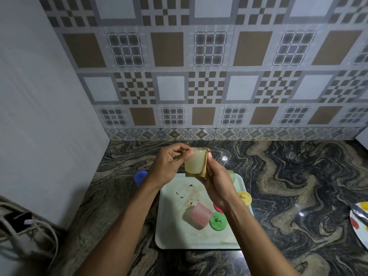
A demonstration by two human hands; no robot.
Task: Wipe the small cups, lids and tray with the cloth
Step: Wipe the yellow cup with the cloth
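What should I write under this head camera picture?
Left hand pinches the rim of a pale cup while right hand wraps a tan cloth round it, above the soiled tray.

Translucent cup aloft, tan cloth wrapped beneath. Tray bore dark crumbs. Pink cup lay sideways on it beside green lid; yellow lid at right rim.

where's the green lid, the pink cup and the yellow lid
green lid [218,221]: head view, its top face
pink cup [200,214]: head view, its side wall
yellow lid [245,197]: head view, its top face
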